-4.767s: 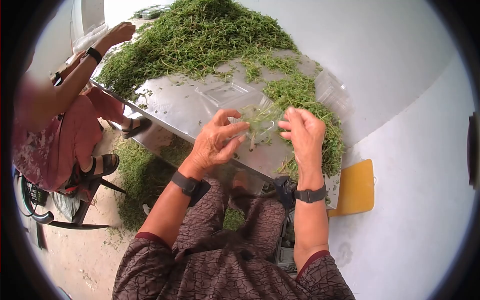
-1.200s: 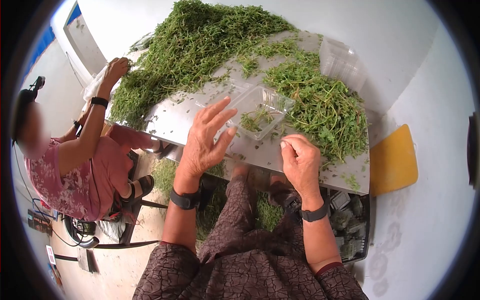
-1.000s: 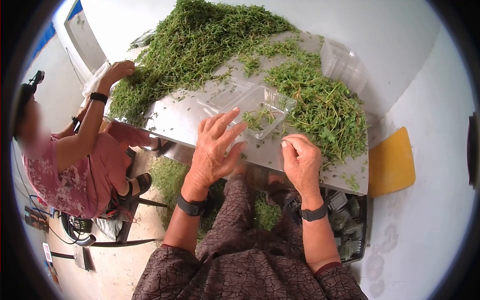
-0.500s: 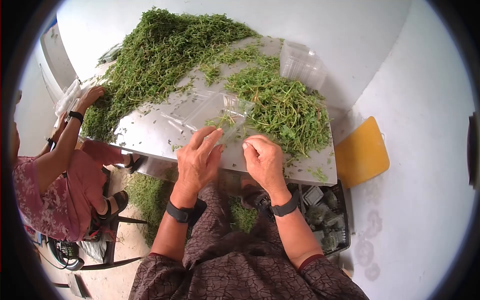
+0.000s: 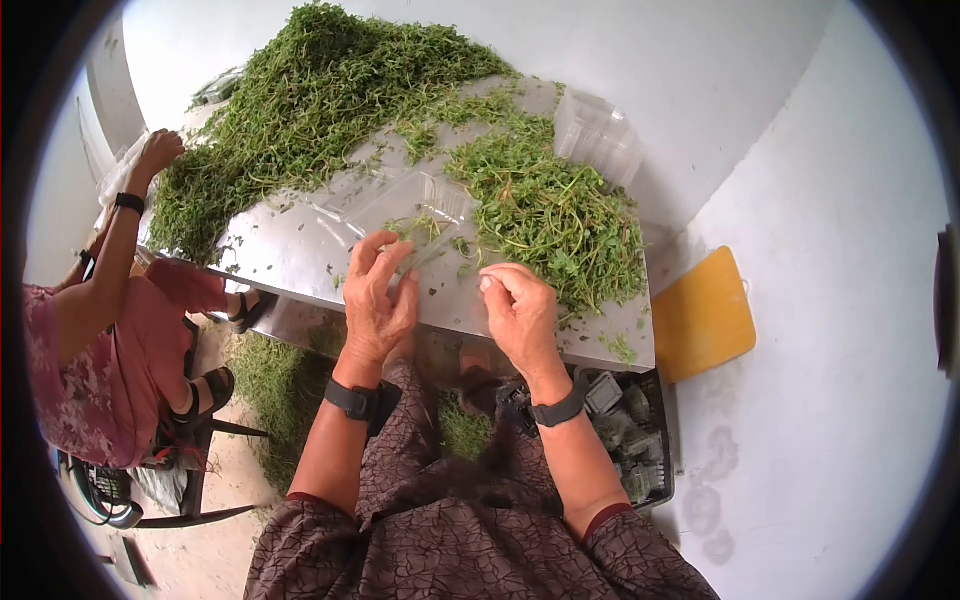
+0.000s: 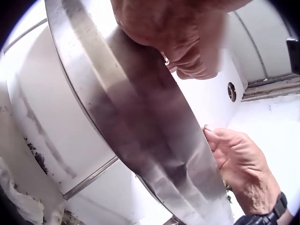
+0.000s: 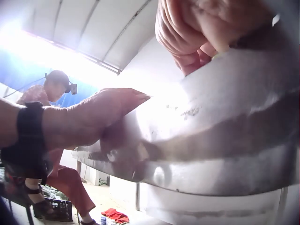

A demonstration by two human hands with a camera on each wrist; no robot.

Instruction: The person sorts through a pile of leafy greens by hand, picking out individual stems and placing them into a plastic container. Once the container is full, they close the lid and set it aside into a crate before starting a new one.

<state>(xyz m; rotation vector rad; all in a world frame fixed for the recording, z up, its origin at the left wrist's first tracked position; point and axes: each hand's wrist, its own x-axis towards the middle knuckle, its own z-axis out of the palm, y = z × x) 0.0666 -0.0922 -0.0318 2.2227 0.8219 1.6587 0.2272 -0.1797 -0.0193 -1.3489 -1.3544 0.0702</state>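
Observation:
In the head view my left hand [image 5: 378,300] is at the table's near edge, fingers loosely bent and thumb apart, its fingertips by the near corner of a clear hinged container [image 5: 385,208]. Whether they touch it cannot be told. A few green sprigs [image 5: 425,228] lie in that container. My right hand [image 5: 522,312] is a little to the right, fingers curled and thumb against the index finger; nothing shows in it. Beyond it spreads a low heap of greens [image 5: 560,220]. The left wrist view shows the right hand [image 6: 243,164] beyond the metal table edge.
A large mound of greens [image 5: 320,90] covers the table's far left. Nested clear containers [image 5: 597,138] stand at the back right. A yellow board [image 5: 705,315] leans by the wall. Below is a black crate [image 5: 655,440] of filled packs. Another person [image 5: 110,330] sits at the left.
The head view has shifted, so the table sits further left in it. My left hand's fingers, spread and raised a second ago, are lower and more bent. The right hand stays curled.

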